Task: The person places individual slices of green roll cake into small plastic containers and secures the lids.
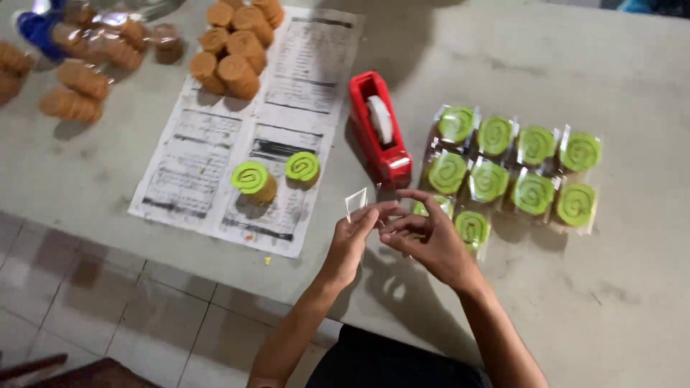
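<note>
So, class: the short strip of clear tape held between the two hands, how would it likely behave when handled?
The tape strip looks thin and see-through, so probably very light and floppy. It stands up from the left hand, so it may hold a slight curl. Coming from the red dispenser, it likely clings to fingers.

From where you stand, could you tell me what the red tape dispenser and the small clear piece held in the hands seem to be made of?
The red tape dispenser looks like moulded plastic, glossy with soft highlights. The clear piece, held at the left hand beside the right hand, seems thin see-through film, probably tape or wrapper; its edges glint.
</note>
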